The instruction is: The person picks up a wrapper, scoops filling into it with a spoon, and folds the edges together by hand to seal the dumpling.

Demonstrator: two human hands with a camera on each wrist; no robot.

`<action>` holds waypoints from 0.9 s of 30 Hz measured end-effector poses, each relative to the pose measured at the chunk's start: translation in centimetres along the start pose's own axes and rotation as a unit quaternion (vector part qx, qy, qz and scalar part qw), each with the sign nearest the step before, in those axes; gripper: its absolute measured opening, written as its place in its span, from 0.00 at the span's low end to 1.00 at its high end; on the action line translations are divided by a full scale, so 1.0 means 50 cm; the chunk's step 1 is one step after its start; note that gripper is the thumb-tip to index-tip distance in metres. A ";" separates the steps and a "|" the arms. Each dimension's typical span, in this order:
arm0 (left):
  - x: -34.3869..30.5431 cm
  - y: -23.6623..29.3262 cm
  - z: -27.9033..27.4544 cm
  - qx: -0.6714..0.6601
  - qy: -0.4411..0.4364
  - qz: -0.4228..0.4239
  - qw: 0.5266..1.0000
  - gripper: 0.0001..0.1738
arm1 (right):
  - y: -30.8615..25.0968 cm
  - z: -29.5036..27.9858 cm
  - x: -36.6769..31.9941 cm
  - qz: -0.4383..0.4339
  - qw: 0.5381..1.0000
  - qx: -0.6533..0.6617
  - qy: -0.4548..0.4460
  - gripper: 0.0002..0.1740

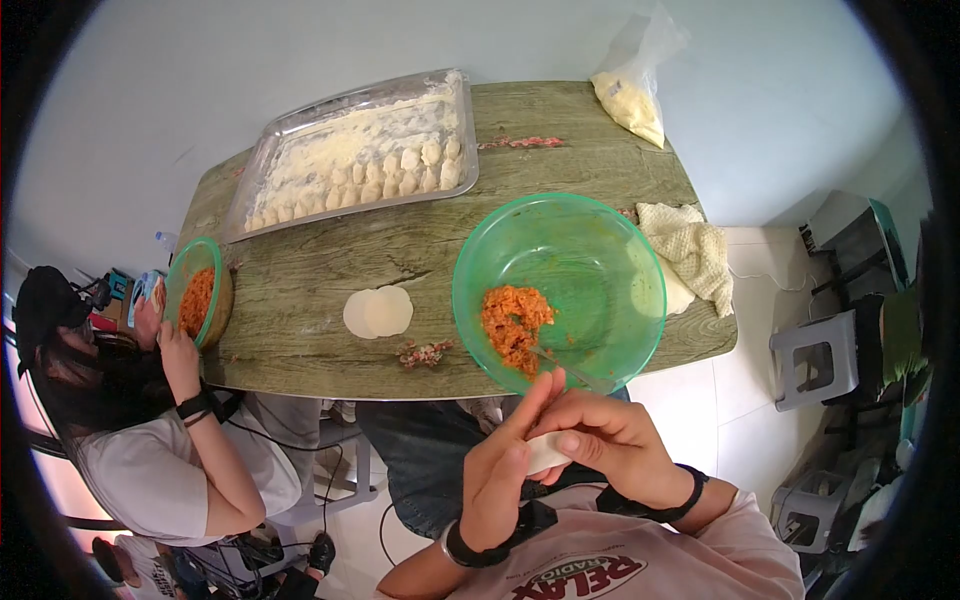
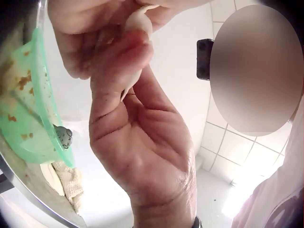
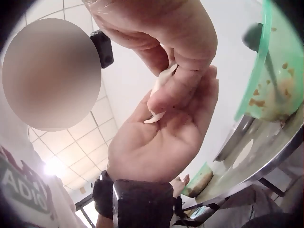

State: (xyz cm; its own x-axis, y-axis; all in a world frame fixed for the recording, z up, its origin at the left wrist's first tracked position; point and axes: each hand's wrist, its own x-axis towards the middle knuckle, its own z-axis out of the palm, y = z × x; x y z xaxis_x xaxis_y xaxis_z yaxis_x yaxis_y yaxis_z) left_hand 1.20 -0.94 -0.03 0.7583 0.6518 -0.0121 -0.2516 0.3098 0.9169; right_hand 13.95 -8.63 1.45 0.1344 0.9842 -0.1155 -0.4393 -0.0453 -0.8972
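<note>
A white folded dough piece is between both hands, in front of the green bowl's near edge. My left hand holds it from the left, thumb against it. My right hand pinches its right side with thumb and fingers. In the left wrist view the dough shows between the fingers of the left hand and the right hand. The right wrist view shows the dough's edge over the left palm, with the right hand above.
The green bowl holds orange filling and a spoon. Round wrappers lie left of it. Behind stands a floured tray with several dumplings. A cloth lies at right. Another person works at left beside a smaller bowl.
</note>
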 end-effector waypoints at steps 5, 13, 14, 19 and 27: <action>-0.004 -0.007 -0.018 -0.028 -0.020 -0.015 0.999 0.31 | 0.009 0.000 0.000 -0.010 1.000 -0.016 0.008 0.11; -0.014 0.000 -0.023 -0.006 0.024 -0.074 0.997 0.29 | 0.011 0.010 -0.003 -0.036 0.994 -0.081 0.060 0.11; -0.011 0.012 -0.021 -0.018 0.038 -0.092 0.995 0.29 | 0.006 0.009 -0.003 -0.039 0.993 -0.077 0.075 0.11; -0.012 -0.018 -0.037 -0.203 0.096 -0.107 0.969 0.32 | 0.011 0.001 -0.010 -0.081 0.992 -0.032 0.095 0.15; -0.015 -0.036 -0.030 -0.470 0.040 -0.140 0.871 0.30 | 0.029 0.044 0.005 -0.063 0.984 0.134 0.094 0.36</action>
State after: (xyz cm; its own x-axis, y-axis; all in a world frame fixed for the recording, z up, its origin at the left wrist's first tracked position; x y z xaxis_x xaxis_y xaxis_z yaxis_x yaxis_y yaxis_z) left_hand 0.20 -0.96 -2.27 0.8344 0.4938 -0.2451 -0.4728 0.8696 0.1423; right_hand 11.38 -8.10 1.04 0.3531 0.9292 -0.1095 -0.6245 0.1469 -0.7671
